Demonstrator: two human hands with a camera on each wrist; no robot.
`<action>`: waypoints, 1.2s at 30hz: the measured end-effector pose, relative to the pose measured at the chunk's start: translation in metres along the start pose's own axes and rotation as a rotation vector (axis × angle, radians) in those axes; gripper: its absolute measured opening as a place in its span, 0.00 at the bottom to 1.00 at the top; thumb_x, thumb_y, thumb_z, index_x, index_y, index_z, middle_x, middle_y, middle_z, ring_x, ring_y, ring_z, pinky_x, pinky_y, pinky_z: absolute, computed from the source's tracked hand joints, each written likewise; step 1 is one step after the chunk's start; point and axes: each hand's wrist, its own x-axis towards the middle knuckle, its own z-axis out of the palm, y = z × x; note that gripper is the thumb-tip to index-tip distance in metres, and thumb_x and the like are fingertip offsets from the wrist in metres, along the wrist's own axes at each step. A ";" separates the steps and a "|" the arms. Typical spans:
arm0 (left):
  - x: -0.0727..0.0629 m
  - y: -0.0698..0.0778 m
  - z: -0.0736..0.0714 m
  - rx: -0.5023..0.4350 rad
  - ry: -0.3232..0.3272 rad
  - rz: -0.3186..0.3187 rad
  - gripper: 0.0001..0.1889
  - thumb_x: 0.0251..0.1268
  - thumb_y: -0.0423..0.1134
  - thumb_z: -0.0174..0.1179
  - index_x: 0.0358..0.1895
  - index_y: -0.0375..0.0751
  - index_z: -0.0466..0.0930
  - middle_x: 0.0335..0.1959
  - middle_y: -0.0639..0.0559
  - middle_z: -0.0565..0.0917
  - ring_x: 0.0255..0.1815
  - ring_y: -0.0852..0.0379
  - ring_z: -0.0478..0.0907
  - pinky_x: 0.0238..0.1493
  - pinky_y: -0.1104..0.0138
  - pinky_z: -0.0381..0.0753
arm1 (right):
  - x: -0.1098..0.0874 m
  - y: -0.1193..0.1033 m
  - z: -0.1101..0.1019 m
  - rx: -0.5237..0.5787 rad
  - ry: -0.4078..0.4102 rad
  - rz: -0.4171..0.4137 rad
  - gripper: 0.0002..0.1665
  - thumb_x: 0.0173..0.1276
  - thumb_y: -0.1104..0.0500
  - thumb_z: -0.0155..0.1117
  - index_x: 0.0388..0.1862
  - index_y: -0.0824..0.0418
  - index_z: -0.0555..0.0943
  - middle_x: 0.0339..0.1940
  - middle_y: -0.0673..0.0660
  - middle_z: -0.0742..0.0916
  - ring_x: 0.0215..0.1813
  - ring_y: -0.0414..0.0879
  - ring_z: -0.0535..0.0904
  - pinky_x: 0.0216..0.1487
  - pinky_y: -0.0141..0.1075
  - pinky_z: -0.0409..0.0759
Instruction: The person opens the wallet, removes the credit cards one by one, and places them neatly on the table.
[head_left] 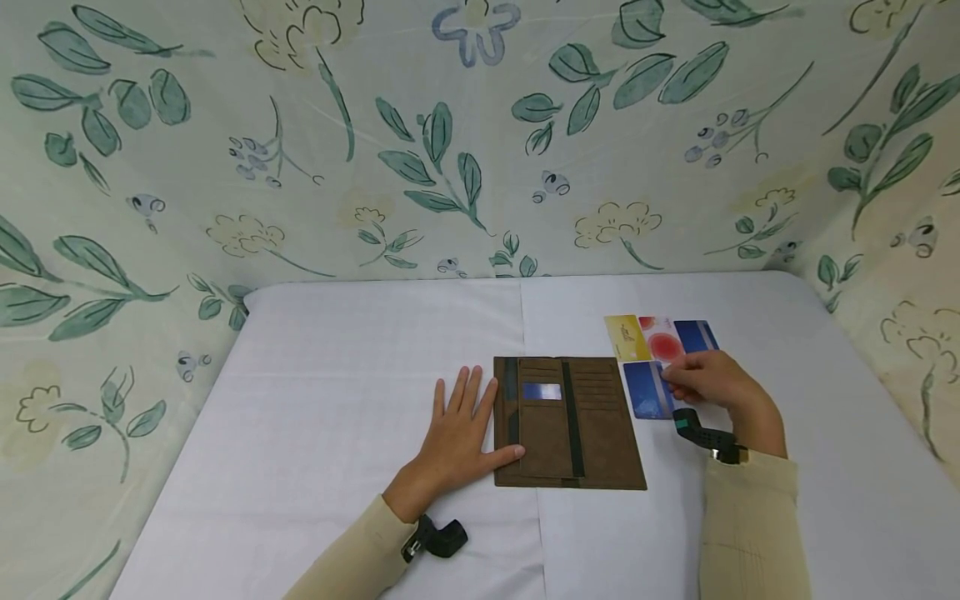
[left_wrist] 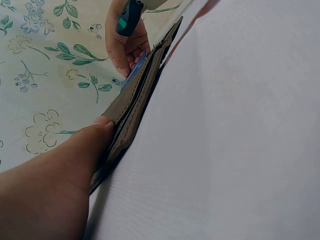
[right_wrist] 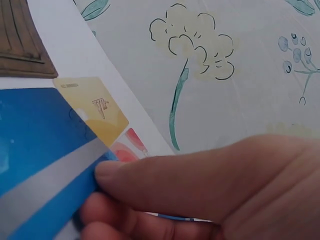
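Note:
A brown wallet point(head_left: 607, 442) lies opened flat on the white table, with a blue-and-white card point(head_left: 542, 391) showing in a slot of its left half. My left hand point(head_left: 457, 442) rests with spread, straight fingers at the wallet's left edge, thumb on the leather. The right hand point(head_left: 705, 379) pinches a blue card with a grey stripe point(head_left: 647, 390) between thumb and fingers, just right of the wallet. In the right wrist view that card point(right_wrist: 45, 150) fills the lower left, its near corner under the thumb point(right_wrist: 150, 180).
Behind the pinched card a yellow card point(head_left: 626, 337), a white card with red circles point(head_left: 660, 333) and another blue card point(head_left: 696, 335) lie in a row. The white cloth-covered table point(head_left: 360, 375) meets a floral curtain point(head_left: 465, 225) at the back. Each wrist wears a black camera.

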 end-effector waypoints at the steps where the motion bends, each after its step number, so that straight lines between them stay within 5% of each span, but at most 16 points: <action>1: 0.000 0.000 0.000 -0.001 0.001 0.000 0.56 0.56 0.79 0.42 0.77 0.40 0.46 0.78 0.39 0.43 0.78 0.42 0.36 0.70 0.39 0.35 | 0.000 0.000 0.000 -0.002 0.000 -0.001 0.19 0.71 0.54 0.60 0.45 0.71 0.79 0.27 0.55 0.83 0.31 0.47 0.78 0.34 0.33 0.78; 36: -0.001 0.000 0.000 0.018 0.019 0.009 0.56 0.56 0.80 0.40 0.77 0.40 0.47 0.78 0.38 0.45 0.78 0.41 0.37 0.70 0.39 0.37 | -0.002 -0.010 0.007 -0.084 0.040 -0.047 0.24 0.69 0.45 0.61 0.35 0.68 0.79 0.24 0.54 0.81 0.31 0.48 0.76 0.33 0.35 0.73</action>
